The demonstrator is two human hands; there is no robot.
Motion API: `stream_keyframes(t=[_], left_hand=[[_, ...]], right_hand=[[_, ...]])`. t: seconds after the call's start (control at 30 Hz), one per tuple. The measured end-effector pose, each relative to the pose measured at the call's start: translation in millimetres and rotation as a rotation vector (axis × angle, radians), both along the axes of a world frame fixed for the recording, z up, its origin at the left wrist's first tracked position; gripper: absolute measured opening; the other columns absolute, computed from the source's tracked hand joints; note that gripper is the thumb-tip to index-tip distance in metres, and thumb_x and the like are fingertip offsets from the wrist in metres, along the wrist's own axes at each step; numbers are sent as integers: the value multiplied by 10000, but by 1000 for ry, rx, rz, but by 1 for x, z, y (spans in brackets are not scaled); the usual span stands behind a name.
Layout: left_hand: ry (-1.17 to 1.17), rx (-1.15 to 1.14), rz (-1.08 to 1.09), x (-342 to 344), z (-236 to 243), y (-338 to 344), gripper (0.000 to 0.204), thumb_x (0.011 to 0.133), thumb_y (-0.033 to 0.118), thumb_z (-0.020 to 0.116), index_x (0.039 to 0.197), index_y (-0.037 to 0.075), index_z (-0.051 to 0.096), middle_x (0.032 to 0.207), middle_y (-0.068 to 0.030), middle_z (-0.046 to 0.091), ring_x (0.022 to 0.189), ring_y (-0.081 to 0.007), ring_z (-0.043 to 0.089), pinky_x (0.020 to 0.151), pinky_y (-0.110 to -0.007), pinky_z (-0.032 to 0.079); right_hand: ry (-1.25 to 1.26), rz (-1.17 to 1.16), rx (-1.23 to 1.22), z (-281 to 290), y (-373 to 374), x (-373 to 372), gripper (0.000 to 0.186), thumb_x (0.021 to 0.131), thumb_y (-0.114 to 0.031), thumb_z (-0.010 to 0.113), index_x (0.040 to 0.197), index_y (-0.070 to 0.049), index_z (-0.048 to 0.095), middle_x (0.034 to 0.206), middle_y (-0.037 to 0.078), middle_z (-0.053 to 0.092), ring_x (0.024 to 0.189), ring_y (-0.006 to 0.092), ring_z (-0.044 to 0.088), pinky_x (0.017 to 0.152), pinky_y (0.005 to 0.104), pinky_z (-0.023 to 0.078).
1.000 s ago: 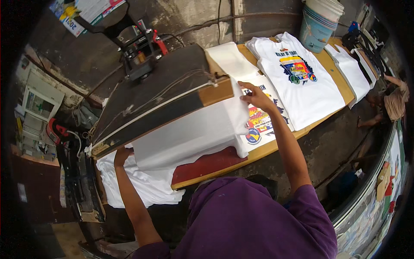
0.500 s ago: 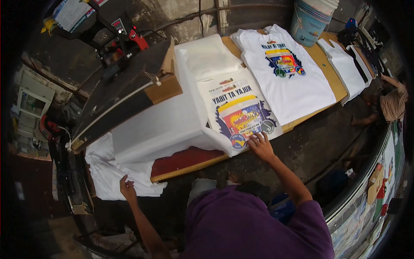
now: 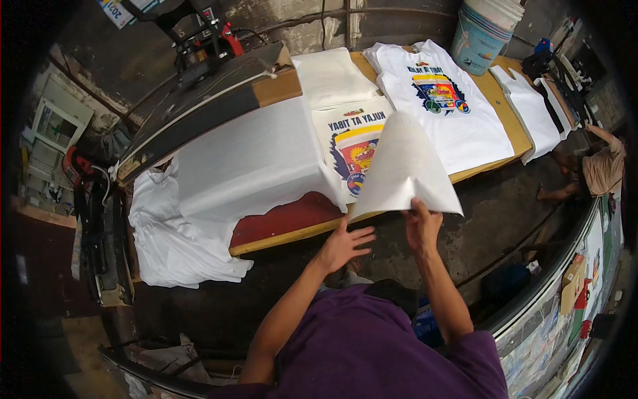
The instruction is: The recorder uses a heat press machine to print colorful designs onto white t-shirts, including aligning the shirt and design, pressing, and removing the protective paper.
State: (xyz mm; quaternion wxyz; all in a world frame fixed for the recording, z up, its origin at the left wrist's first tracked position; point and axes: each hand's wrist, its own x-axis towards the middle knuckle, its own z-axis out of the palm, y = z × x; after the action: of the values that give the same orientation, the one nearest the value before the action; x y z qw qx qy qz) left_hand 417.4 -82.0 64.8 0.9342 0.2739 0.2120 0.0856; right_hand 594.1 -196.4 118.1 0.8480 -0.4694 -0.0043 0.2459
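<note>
My right hand (image 3: 423,226) pinches the lower edge of a white paper sheet (image 3: 405,173), lifted and curled over a stack of colourful, mirror-printed sheets (image 3: 352,143). My left hand (image 3: 342,246) has its fingers spread at the table's front edge, near the sheet's lower left corner. Left of these, a large white cover sheet (image 3: 246,159) drapes from beneath the dark heat press platen (image 3: 193,113) over a red pad (image 3: 279,218). A crumpled white T-shirt (image 3: 159,233) hangs at its left. Printed white T-shirts (image 3: 465,146) lie stacked right of the paper.
The yellow table (image 3: 505,136) bears white buckets (image 3: 482,40) at the back and more white shirts (image 3: 525,113) to the right. A co-worker (image 3: 601,166) is at the far right. Below, a long panel (image 3: 558,319) curves along the right side; a black machine (image 3: 109,266) stands left.
My right hand has gone from the printed stack to holding a sheet raised and curled. My left hand has moved right from beside the crumpled shirt to the sheet's lower corner.
</note>
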Motion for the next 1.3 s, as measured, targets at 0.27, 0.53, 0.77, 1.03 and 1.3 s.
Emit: stream_keyframes(t=[0.27,0.53,0.77,1.03,1.3], left_hand=[[-126,-210,125,-19,40,5,646,817,67,615,1374,112,291,1234,-82,473,1106,-216,498,869,-382,479],[-76,488,251,-116,62,-12,825,733,-70,657,1412,79,214,1291,-135,425,1136,-202,473,968,-334,395],[25,521,152,-217,123,-2,397,806,79,658,1175,-22,550,1147,-96,563,1112,-160,483,987,-286,340],[70,802,331,-222,166,161,353,872,78,555,1203,-39,524,1192,-140,564,1017,-156,582,875,-300,485],[337,783,503,-251,108,170,389,788,-94,594,1171,-57,540,1100,-126,586,985,-169,591,836,-265,488]], right_hand=[[12,-42,-132,14,-72,-97,523,782,7,655,1242,-16,407,1151,97,498,1048,219,514,859,350,461],[-252,-288,-306,54,-140,-132,587,783,-18,627,1312,-14,374,974,114,597,846,189,603,749,295,512],[-523,170,-358,126,-136,-143,306,728,-58,615,1018,31,654,962,96,633,870,165,590,778,281,467],[-629,509,-180,135,76,-69,304,911,-186,545,1101,38,618,1061,104,628,929,143,566,809,266,452],[-811,550,-523,59,109,-107,339,784,-59,672,1116,-8,633,970,65,649,823,102,569,775,244,473]])
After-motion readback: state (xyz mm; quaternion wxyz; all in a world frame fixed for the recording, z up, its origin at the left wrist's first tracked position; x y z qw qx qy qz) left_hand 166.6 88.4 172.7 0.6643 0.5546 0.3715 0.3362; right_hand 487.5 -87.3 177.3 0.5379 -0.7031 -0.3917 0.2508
